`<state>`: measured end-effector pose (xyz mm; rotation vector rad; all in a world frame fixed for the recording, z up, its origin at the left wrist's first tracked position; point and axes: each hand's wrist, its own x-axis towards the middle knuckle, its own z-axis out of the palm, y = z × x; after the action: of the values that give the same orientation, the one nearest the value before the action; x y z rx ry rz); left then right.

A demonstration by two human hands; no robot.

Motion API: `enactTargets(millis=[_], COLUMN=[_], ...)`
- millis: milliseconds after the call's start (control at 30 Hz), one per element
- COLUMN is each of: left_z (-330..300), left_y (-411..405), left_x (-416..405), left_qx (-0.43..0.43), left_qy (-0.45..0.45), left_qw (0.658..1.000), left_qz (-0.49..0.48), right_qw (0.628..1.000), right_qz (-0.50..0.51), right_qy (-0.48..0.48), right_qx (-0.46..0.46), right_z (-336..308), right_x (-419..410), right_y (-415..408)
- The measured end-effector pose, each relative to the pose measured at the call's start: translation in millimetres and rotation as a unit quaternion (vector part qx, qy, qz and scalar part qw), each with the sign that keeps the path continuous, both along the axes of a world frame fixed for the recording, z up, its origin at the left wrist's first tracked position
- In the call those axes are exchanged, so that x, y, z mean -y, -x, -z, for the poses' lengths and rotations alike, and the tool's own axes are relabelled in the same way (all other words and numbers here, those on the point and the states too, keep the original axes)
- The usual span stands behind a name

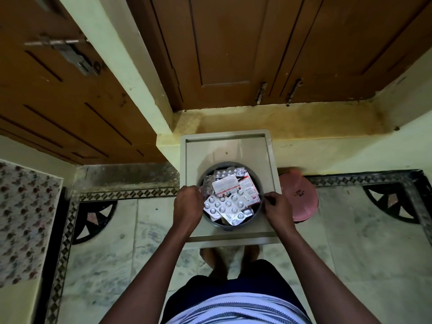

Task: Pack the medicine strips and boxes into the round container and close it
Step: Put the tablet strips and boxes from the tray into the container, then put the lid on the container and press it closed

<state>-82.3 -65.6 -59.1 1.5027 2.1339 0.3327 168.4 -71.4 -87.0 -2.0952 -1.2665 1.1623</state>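
A round grey container point(224, 165) stands on a small beige stool point(228, 146). It is filled with silver medicine strips point(225, 206) and a red-and-white medicine box point(247, 186). My left hand point(188, 204) grips the container's left rim, fingers curled, beside a strip at that edge. My right hand point(278, 208) holds the right rim with closed fingers. A pink round lid point(301, 197) lies on the floor to the right of the stool.
Brown wooden doors point(233, 54) and a cream wall rise behind the stool. The floor is marble with a dark patterned border point(131, 191). My feet point(230, 256) stand just under the stool's near edge. A patterned cloth point(25, 220) is at the left.
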Motion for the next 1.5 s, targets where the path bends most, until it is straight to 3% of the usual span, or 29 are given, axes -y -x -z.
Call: enactTargets(millis=[133, 300, 433, 567, 733, 967, 1167, 1267, 1333, 1367, 1433, 1500], left_z=[-1.7, 0.3, 0.0, -3.9, -3.5, 1.3, 14.4, 4.7, -12.9, -23.4, -38.6, -48.1], left_y=[10.0, 18.5, 23.0, 29.4, 38.6, 32.2, 22.6, 19.1, 11.2, 5.4, -7.4, -18.7], left_x=[2.8, 6.8, 9.3, 9.6, 6.8, 2.1, 2.0, 1.3, 0.0, -2.7, -11.6, -20.6], left_qx=[-0.012, 0.000, 0.000, 0.006, -0.003, -0.033, 0.036, 0.053, 0.119, 0.195, 0.377, 0.484], left_qy=[-0.002, -0.020, -0.048, -0.061, -0.052, -0.035, -0.038, -0.104, -0.138, -0.123, -0.038, 0.030], left_qw=[1.000, 1.000, 0.999, 0.997, 0.997, 0.998, 0.998, 0.989, 0.978, 0.968, 0.914, 0.853], left_qz=[-0.011, -0.021, -0.026, -0.041, -0.064, -0.030, -0.042, -0.086, -0.097, -0.105, -0.148, -0.195], right_qw=[1.000, 0.995, 0.996, 0.994, 0.965, 0.874, 0.849, 0.835, 0.831, 0.830, 0.833, 0.838], right_qz=[-0.007, -0.050, -0.011, 0.054, 0.076, -0.043, -0.213, -0.250, -0.259, -0.261, -0.264, -0.272], right_qy=[-0.003, -0.010, -0.029, -0.095, -0.228, -0.432, -0.438, -0.438, -0.437, -0.436, -0.430, -0.420], right_qx=[0.009, 0.087, 0.081, 0.032, 0.102, 0.220, 0.206, 0.220, 0.228, 0.230, 0.226, 0.215], right_z=[-5.2, -4.3, -6.5, -21.9, -51.1, -84.1, -65.1, -60.9, -56.8, -54.6, -48.8, -44.2], right_x=[-0.1, -0.8, -0.9, -4.5, -13.8, -22.7, -2.2, 4.0, 5.4, 5.6, 6.5, 7.0], right_y=[5.1, 16.3, 20.9, 18.1, 14.5, 30.9, 64.2, 72.3, 72.0, 71.3, 71.7, 73.3])
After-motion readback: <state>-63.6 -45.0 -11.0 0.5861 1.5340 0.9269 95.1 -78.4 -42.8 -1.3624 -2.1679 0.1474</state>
